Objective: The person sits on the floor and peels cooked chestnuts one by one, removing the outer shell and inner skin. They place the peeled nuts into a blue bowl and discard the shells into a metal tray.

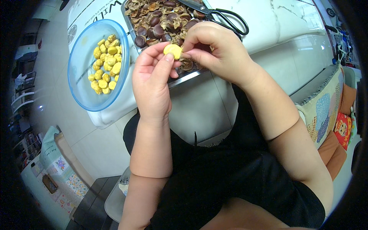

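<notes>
A peeled yellow chestnut (173, 51) is held between the thumb and fingers of my left hand (152, 71), over the near edge of a metal tray (177, 81). My right hand (218, 50) pinches with thumb and forefinger at the chestnut's right edge; what lies between those fingertips is too small to name. Brown chestnuts (158, 30) lie in the tray among loose shells and papery skins (143, 13). To the left, a clear blue-rimmed bowl (78, 90) holds several peeled yellow chestnuts (111, 61).
Black-handled scissors (232, 23) rest across the tray's far right corner, beyond my right hand. Bowl and tray stand on a white covered table (276, 23). A sofa with cushions (341, 126) is at the right, and a patterned cloth (61, 165) hangs at the lower left.
</notes>
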The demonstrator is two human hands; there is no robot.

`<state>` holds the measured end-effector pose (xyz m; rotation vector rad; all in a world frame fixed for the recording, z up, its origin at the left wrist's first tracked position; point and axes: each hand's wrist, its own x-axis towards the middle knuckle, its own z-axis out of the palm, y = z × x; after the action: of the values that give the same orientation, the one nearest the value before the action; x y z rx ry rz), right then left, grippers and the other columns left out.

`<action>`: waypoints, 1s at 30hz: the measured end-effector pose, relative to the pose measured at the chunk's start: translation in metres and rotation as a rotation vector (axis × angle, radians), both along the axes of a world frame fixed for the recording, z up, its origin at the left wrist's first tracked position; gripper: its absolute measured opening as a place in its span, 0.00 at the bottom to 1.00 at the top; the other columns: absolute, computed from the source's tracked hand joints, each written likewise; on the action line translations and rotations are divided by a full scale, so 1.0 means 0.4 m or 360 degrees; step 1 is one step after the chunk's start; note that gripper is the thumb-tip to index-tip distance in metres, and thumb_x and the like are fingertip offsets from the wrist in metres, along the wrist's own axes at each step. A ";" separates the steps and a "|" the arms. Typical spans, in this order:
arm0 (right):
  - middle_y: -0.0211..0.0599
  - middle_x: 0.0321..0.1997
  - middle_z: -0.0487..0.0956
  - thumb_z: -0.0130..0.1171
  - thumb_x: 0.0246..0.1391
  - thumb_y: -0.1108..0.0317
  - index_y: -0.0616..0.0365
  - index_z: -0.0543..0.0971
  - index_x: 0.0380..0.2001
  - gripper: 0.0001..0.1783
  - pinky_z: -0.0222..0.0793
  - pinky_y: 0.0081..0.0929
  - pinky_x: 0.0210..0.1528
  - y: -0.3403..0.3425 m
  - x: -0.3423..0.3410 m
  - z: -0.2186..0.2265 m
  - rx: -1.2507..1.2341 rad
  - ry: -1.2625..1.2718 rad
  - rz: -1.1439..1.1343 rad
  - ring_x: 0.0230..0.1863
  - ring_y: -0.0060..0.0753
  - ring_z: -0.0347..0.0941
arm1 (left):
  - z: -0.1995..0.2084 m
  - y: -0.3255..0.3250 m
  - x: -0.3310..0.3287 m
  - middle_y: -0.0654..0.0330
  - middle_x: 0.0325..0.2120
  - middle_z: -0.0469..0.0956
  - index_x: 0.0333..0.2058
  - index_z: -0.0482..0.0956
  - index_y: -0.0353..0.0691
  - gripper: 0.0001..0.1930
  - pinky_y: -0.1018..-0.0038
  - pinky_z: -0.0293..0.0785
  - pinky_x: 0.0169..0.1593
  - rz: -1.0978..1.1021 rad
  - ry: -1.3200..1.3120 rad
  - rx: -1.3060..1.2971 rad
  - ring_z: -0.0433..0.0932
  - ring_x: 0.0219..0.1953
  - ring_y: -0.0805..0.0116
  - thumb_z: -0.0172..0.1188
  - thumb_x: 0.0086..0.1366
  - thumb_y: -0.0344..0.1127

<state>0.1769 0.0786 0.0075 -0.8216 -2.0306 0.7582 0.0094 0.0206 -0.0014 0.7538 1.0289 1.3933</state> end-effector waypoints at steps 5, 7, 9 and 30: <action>0.38 0.27 0.77 0.64 0.45 0.71 0.58 0.79 0.28 0.05 0.71 0.30 0.35 -0.007 -0.001 0.007 -0.0114 0.0022 -0.0088 0.32 0.38 0.74 | 0.012 0.003 0.011 0.60 0.35 0.76 0.49 0.72 0.31 0.14 0.86 0.69 0.32 0.0026 0.0035 0.0052 0.75 0.32 0.79 0.54 0.64 0.27; 0.38 0.27 0.77 0.64 0.46 0.70 0.58 0.80 0.28 0.05 0.71 0.29 0.34 -0.011 -0.003 0.010 -0.0183 0.0022 -0.0136 0.31 0.37 0.75 | 0.010 0.001 0.009 0.60 0.36 0.76 0.49 0.72 0.31 0.14 0.86 0.69 0.32 0.0025 0.0055 0.0062 0.75 0.33 0.79 0.54 0.64 0.27; 0.38 0.26 0.78 0.64 0.46 0.69 0.58 0.80 0.27 0.05 0.71 0.28 0.33 -0.012 -0.003 0.011 -0.0176 -0.0002 -0.0170 0.29 0.36 0.75 | 0.004 0.002 0.006 0.59 0.37 0.76 0.49 0.71 0.32 0.14 0.86 0.69 0.32 0.0037 0.0079 0.0087 0.75 0.33 0.78 0.55 0.64 0.27; 0.35 0.25 0.81 0.64 0.47 0.69 0.63 0.82 0.28 0.08 0.72 0.21 0.32 -0.027 -0.016 0.004 -0.0936 0.0293 -0.0206 0.27 0.22 0.76 | -0.011 -0.008 0.026 0.56 0.38 0.76 0.42 0.71 0.31 0.13 0.79 0.75 0.44 0.0148 0.0210 0.0348 0.77 0.39 0.72 0.60 0.58 0.17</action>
<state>0.1705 0.0676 0.0092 -1.1463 -1.5833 1.3316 0.0198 0.0174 -0.0059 0.9794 1.0348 1.5702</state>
